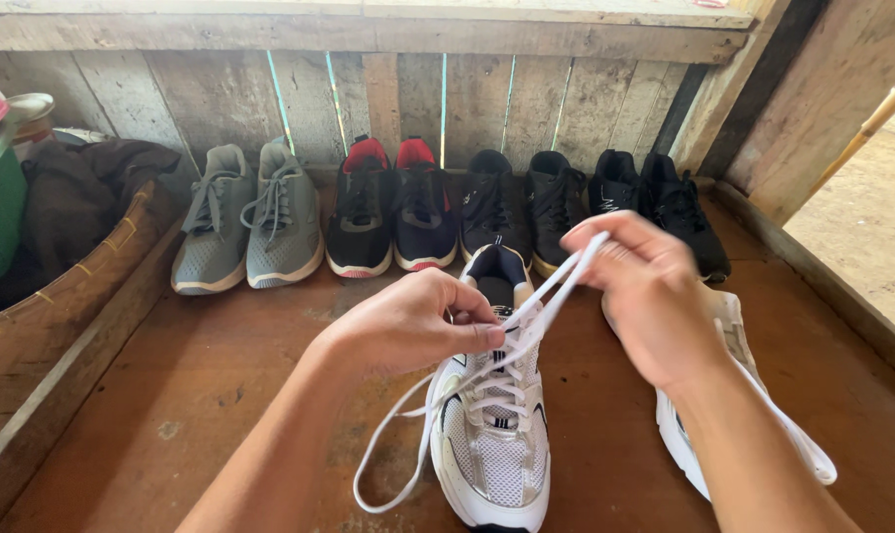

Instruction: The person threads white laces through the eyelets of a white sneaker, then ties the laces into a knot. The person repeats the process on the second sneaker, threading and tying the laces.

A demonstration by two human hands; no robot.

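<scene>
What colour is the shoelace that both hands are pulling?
White. The shoelace matches the white mesh sneaker under the left hand and right hand; the head view shows it best.

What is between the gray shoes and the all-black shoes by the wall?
In the head view, the black sneakers with red lining stand between the gray sneakers and the all-black sneakers, in one row along the plank wall.
</scene>
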